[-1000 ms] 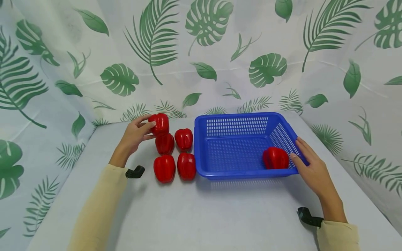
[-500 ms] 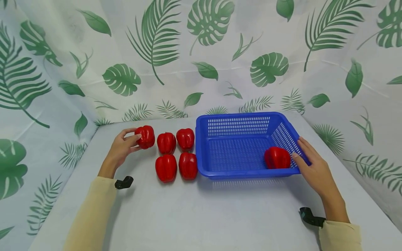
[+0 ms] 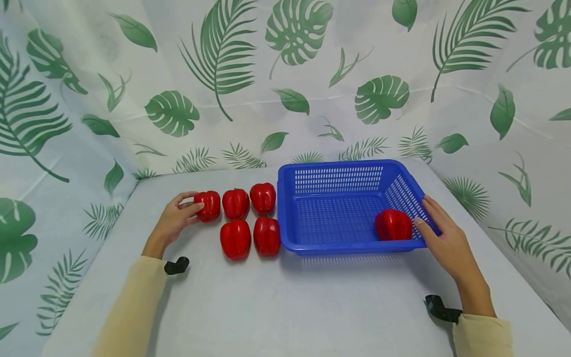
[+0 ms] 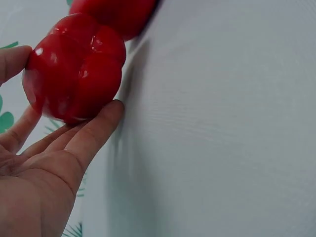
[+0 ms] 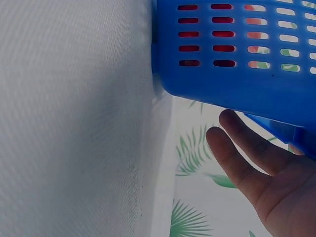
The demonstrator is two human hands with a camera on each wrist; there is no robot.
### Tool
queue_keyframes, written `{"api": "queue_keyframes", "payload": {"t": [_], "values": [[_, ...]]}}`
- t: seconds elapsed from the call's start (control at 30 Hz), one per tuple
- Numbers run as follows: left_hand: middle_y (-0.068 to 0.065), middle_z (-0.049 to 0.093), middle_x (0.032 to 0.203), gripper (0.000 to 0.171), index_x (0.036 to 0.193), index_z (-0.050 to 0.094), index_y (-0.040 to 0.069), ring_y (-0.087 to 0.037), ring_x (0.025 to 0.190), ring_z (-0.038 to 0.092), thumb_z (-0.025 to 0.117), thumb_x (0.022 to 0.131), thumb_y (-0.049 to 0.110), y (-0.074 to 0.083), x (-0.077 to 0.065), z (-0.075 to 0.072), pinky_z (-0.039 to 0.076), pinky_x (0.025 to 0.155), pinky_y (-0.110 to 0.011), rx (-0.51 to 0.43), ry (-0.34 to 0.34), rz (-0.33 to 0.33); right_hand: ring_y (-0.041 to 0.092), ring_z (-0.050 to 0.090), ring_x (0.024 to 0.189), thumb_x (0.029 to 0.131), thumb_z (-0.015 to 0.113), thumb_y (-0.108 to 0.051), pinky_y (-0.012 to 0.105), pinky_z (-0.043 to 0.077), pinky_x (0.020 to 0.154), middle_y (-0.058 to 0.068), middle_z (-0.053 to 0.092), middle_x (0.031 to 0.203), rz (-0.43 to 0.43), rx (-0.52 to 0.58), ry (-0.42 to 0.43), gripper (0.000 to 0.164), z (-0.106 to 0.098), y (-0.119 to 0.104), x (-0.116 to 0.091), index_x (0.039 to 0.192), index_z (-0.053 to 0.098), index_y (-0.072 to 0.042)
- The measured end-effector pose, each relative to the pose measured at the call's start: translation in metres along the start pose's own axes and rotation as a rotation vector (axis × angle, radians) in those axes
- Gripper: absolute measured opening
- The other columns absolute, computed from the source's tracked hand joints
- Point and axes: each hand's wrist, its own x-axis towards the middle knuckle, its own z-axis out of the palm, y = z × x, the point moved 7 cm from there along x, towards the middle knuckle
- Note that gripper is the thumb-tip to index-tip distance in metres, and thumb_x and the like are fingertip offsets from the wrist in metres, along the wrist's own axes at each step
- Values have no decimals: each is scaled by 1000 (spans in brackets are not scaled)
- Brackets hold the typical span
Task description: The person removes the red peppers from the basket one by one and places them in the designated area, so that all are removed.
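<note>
My left hand (image 3: 175,217) holds a glossy red bell pepper (image 3: 207,206) between thumb and fingers, at the left end of the back row of peppers. Close up in the left wrist view, the thumb lies on one side of this pepper (image 4: 76,69) and the fingers on the other. My right hand (image 3: 448,243) grips the right rim of a blue plastic basket (image 3: 339,246), thumb over the rim and fingers outside. One red bell pepper (image 3: 394,224) lies inside the basket at its right front corner. From the right wrist, the basket's slotted wall (image 5: 222,84) shows red through its holes.
Two more peppers continue the back row, a middle one (image 3: 236,204) and a right one (image 3: 262,198). In front lie another pepper (image 3: 235,239) and one (image 3: 266,236) close against the basket's left side. Leaf-patterned cloth (image 3: 241,129) rises behind the white table (image 3: 303,307).
My left hand has carried its pepper leftward from above the back row, then lowered it to the row's left end. My right hand has stayed on the basket rim.
</note>
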Motion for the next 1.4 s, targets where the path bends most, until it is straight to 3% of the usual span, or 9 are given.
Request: {"api": "queue_keyframes", "payload": {"t": [0.17, 0.53, 0.73, 0.9, 1.03, 1.13, 1.4], "values": [[-25, 47, 151, 64, 161, 35, 1, -15, 116, 61, 66, 108, 21, -6, 3, 1, 57, 99, -28, -9, -7, -4, 55, 17, 157, 113, 49, -32, 85, 32, 101, 22, 20, 175, 7, -1, -2, 67, -1, 1, 0, 170, 23, -7], [-24, 46, 153, 65, 163, 33, 2, -12, 116, 61, 65, 109, 20, -6, 9, 7, 55, 98, -22, -48, -24, -16, 54, 18, 157, 114, 50, -31, 84, 30, 104, 22, 21, 175, -17, 8, 11, 67, -4, -1, 0, 170, 24, -7], [-25, 43, 159, 66, 164, 31, 2, -20, 128, 55, 62, 110, 23, -6, 11, 9, 52, 103, -22, -11, -23, -26, 53, 17, 157, 113, 51, -31, 84, 31, 104, 22, 21, 175, -19, 8, 16, 67, -5, -1, 0, 170, 24, -7], [-25, 37, 165, 69, 167, 27, 3, -32, 146, 44, 61, 110, 25, -5, 11, 10, 42, 117, -36, 15, -26, -41, 53, 18, 157, 113, 51, -31, 84, 32, 103, 21, 21, 175, -15, 4, 15, 68, -4, -1, 0, 170, 25, -7], [-24, 30, 170, 74, 170, 20, 6, -36, 155, 34, 59, 111, 29, 3, 11, 11, 31, 124, -48, 39, -15, -19, 53, 19, 157, 113, 51, -32, 84, 32, 104, 21, 22, 175, -13, -3, 16, 68, -4, 1, 1, 170, 25, -7], [-23, 24, 173, 77, 172, 14, 8, -35, 159, 26, 56, 111, 31, 13, 12, 10, 24, 127, -50, 46, 9, 29, 53, 19, 157, 113, 51, -32, 84, 31, 104, 20, 21, 175, -9, -3, 13, 68, -4, 1, 1, 170, 24, -8], [-10, 5, 179, 83, 173, -6, 29, -29, 164, 7, 48, 112, 42, 56, 19, 16, 7, 130, -56, 102, 59, 142, 53, 19, 157, 113, 51, -33, 84, 29, 107, 20, 22, 175, -6, 13, 17, 68, -1, 2, -1, 170, 25, -7]]}}
